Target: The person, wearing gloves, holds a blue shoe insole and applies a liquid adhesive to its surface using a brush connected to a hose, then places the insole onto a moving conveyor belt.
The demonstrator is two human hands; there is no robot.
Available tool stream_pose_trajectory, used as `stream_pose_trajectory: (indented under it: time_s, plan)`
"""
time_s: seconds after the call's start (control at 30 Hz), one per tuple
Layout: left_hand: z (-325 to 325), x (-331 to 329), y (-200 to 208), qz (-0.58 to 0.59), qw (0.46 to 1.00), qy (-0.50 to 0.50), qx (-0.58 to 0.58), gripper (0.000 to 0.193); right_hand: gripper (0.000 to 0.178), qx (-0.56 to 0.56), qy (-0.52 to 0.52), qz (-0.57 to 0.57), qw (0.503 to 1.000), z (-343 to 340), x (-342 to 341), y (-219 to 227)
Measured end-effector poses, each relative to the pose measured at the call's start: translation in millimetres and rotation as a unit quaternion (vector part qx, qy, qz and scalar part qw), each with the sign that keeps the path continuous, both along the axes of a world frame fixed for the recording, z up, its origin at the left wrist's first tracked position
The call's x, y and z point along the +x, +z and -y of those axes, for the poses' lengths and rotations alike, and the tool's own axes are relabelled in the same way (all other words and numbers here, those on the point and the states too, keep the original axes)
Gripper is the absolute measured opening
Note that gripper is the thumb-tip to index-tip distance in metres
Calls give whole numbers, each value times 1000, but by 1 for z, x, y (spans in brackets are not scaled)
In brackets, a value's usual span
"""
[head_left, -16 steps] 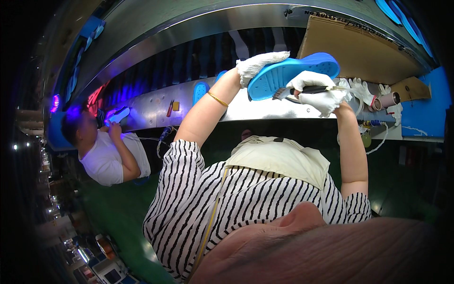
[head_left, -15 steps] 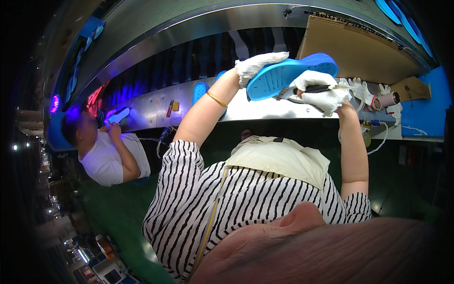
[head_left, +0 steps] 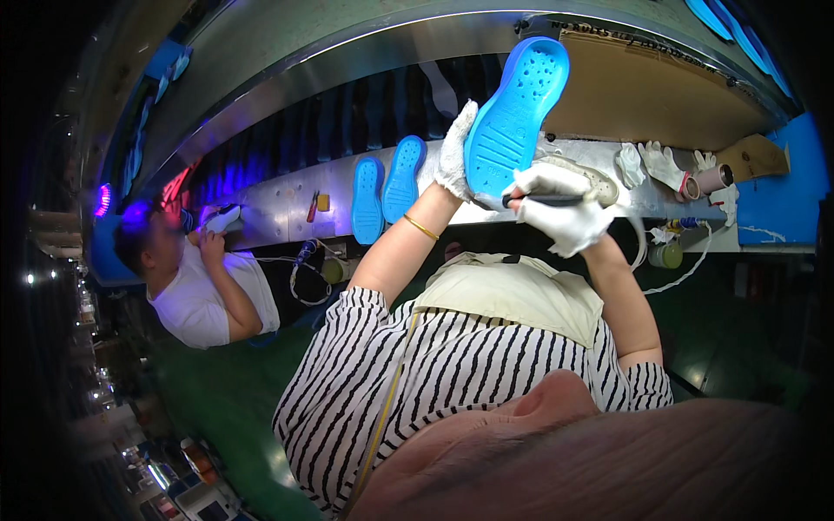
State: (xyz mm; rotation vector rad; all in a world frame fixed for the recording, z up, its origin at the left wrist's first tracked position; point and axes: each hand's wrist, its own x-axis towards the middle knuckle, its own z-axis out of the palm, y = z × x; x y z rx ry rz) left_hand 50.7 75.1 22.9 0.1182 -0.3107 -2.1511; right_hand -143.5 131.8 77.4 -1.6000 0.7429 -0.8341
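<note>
My left hand [head_left: 455, 154], in a white knit glove, grips a bright blue shoe sole [head_left: 512, 113] by its left edge. The sole stands nearly upright over the bench, its perforated, ridged face showing. My gloved right hand [head_left: 569, 213] is closed around a black-handled brush [head_left: 556, 201], held at the sole's lower right end. The bristles are hard to make out here. Behind this hand, a pale beige shoe-shaped piece [head_left: 591, 176] lies partly hidden on the bench. Left of my left forearm, two more blue soles [head_left: 367, 198] [head_left: 403, 181] rest on the metal.
The metal bench [head_left: 278, 195] bears a small yellow block [head_left: 323, 202] and a red-handled tool [head_left: 312, 208]. At right are white gloves [head_left: 660, 165], a spool [head_left: 714, 179] and a cardboard sheet [head_left: 643, 95]. A white hose [head_left: 686, 282] hangs below. Another person [head_left: 204, 286] works at left.
The blue sole has swung from sideways to nearly upright. My right hand with the brush has moved down and left, uncovering the beige piece on the bench.
</note>
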Motion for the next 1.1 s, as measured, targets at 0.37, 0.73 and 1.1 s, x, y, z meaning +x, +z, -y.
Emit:
stream_pose_trajectory:
  time_s: [0.37,0.73,1.1]
  plan:
    - [-14,-14,-1,-51,998,8,-18,72,19,-254,-40,13,966,1,6,3]
    - [-37,-14,6,36,999,-23,0,91,14,-22,-142,124,982,84,-54,6]
    - [-36,7,-2,139,989,42,-11,79,23,-163,-72,68,982,14,-31,-12]
